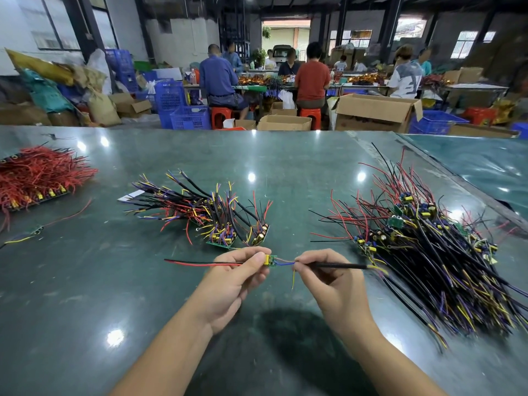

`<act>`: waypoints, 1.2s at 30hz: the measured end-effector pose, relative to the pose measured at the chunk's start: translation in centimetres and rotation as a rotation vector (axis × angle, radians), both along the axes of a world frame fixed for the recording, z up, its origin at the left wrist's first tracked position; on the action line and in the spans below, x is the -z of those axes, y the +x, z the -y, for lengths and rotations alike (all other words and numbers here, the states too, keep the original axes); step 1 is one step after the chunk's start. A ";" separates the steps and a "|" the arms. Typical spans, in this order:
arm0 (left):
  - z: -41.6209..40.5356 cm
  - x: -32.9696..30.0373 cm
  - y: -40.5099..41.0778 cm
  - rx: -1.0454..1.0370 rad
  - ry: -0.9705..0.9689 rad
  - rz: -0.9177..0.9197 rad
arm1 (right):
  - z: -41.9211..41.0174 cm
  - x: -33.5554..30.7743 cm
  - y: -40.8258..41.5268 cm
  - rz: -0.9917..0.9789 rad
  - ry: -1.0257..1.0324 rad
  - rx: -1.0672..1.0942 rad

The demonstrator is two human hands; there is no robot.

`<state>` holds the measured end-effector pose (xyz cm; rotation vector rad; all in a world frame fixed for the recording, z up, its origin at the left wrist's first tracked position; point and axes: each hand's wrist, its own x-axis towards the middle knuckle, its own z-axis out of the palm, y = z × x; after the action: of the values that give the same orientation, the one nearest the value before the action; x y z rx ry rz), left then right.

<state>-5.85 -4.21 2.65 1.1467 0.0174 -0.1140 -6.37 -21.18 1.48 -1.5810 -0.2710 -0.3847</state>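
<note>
Green board (271, 260), one, in left hand (228, 284); right hand (334, 284) pinches one cable (340, 265).

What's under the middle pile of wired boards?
A white slip sticks out from under the middle pile at its left end, on the green table. The wires cover the rest of it.

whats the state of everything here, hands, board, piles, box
left hand, pinching the small board
right hand, pinching the black cable
small board, held up between the hands
black cable, held level, pointing right
middle pile, lying loose on the table
right pile, lying loose on the table
cardboard box, flaps open
</note>
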 end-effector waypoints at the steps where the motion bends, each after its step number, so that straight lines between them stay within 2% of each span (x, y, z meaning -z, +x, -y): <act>1: 0.1 -0.2 0.0 0.022 -0.043 -0.025 | -0.2 0.0 0.0 0.023 -0.017 0.059; 5: 0.8 -0.2 -0.1 0.071 -0.097 -0.087 | -1.4 0.3 -0.2 0.011 0.004 0.210; 10: 1.8 0.1 -0.6 0.100 -0.042 -0.011 | -1.6 0.4 -0.1 0.013 0.054 0.238; 15: 2.1 0.3 -0.8 0.046 -0.008 0.005 | -1.5 0.2 -0.1 0.000 0.059 0.208; 19: 1.5 0.3 -0.6 0.055 0.059 0.010 | -1.3 0.1 0.1 -0.052 0.032 0.152; 22: 0.5 0.0 -0.2 0.039 0.084 -0.006 | -0.6 -0.3 0.2 -0.120 -0.004 0.005; 28: -0.6 -0.4 -0.2 0.132 0.101 -0.059 | 0.6 -0.8 0.0 -0.236 -0.033 -0.147; 33: -0.1 -0.3 0.1 0.074 -0.057 -0.135 | 0.3 -1.1 -0.3 -0.415 0.322 -0.291; 36: 0.1 -0.3 0.3 0.066 -0.123 -0.163 | 0.1 -1.2 -0.3 -0.449 0.522 -0.402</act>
<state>-5.56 -4.28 2.98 1.0130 0.1153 -0.2635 -6.65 -21.28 2.70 -1.0265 -0.1196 0.2062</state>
